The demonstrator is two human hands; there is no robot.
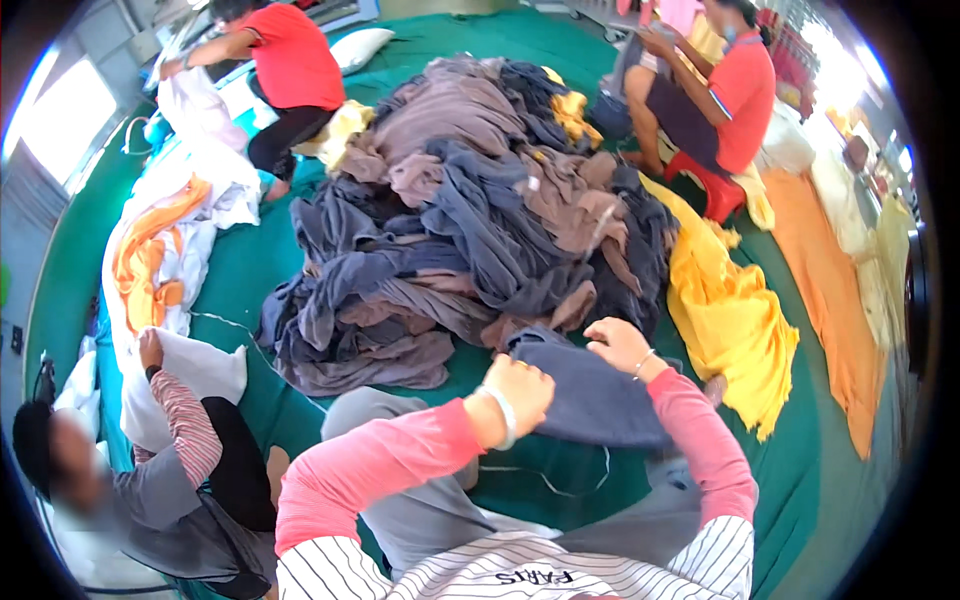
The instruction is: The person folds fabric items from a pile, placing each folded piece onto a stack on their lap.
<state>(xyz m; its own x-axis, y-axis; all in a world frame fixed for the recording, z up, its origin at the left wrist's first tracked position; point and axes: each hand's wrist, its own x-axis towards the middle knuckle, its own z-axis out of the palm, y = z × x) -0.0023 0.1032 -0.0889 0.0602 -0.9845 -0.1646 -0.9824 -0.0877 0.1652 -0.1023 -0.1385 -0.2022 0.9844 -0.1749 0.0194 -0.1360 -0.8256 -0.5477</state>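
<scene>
I see dark cloth (600,405) between the curled-up left hand (520,395) and loosely bent right hand (620,346). Both look part hidden; I can't tell what's held.

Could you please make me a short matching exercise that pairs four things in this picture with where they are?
Things
1. blue-grey cloth
2. yellow cloth
3. red stool
4. grey-and-brown fabric heap

Places
A. under the seated co-worker at upper right
B. in front of the person, by the left hand and right hand
C. piled up near the middle of the picture
D. spread along the heap's right side

Pairs: 1-B, 2-D, 3-A, 4-C
</scene>
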